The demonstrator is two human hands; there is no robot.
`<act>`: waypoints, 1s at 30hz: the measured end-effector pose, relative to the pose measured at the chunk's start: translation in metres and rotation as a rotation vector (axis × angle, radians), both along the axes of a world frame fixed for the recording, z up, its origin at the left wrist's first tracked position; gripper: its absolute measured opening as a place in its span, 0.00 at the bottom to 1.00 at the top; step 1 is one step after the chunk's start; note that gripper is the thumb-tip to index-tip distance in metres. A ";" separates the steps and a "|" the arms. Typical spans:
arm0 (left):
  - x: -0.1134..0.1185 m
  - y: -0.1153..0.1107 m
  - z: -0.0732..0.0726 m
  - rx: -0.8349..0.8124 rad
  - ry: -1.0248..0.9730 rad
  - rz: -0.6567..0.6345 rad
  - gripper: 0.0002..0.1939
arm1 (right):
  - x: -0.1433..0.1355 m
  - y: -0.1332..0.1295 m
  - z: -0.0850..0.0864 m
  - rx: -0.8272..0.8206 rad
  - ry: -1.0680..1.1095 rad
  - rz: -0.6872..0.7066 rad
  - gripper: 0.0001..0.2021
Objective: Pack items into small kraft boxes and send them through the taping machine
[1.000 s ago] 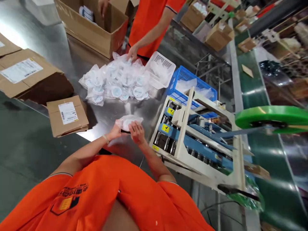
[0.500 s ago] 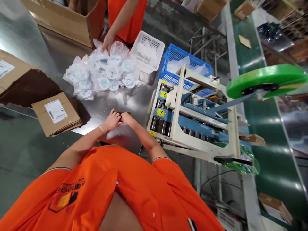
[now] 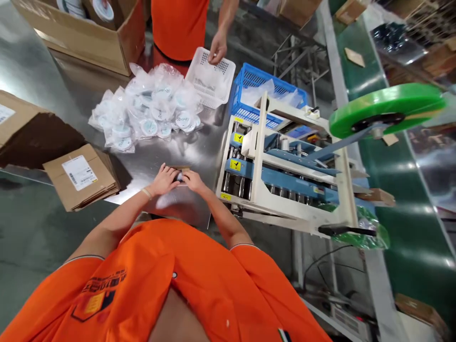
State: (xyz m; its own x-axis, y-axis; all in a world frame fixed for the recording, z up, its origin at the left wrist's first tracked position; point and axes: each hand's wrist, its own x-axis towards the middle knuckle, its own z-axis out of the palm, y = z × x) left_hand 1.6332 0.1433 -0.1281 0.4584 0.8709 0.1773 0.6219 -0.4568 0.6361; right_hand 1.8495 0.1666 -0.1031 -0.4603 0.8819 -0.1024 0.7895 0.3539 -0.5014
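Small brown box [image 3: 184, 168] on the near part of the table [image 3: 204, 156]
On my feed I make out its far edge as a thin tan strip, with a paler strip on its near side; between them I see a dark gap holding a whitish patch [image 3: 180, 176], the rest too covered for me to tell its state

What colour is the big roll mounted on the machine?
Bright green; the roll shows best in the head view.
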 end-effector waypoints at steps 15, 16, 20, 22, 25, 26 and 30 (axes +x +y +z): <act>-0.017 0.039 -0.032 -0.628 -0.707 0.134 0.43 | 0.001 0.004 0.013 0.135 -0.316 -0.139 0.24; -0.023 0.042 -0.028 -0.635 -0.669 0.102 0.42 | 0.001 0.006 0.012 0.186 -0.309 -0.150 0.31; -0.031 0.035 -0.012 -0.437 -0.335 0.117 0.41 | 0.011 0.003 -0.002 0.147 -0.212 0.062 0.30; -0.017 0.021 -0.009 -0.287 -0.138 0.170 0.46 | 0.016 -0.003 -0.011 0.105 -0.192 0.076 0.30; 0.007 0.005 -0.010 -0.137 0.123 0.190 0.56 | 0.022 -0.012 -0.022 0.095 -0.195 0.009 0.35; 0.013 0.005 -0.011 -0.102 0.195 0.191 0.57 | 0.025 -0.015 -0.026 0.094 -0.191 -0.049 0.37; 0.038 0.053 -0.012 -0.044 0.257 0.169 0.56 | 0.043 -0.029 -0.050 0.073 -0.170 -0.500 0.38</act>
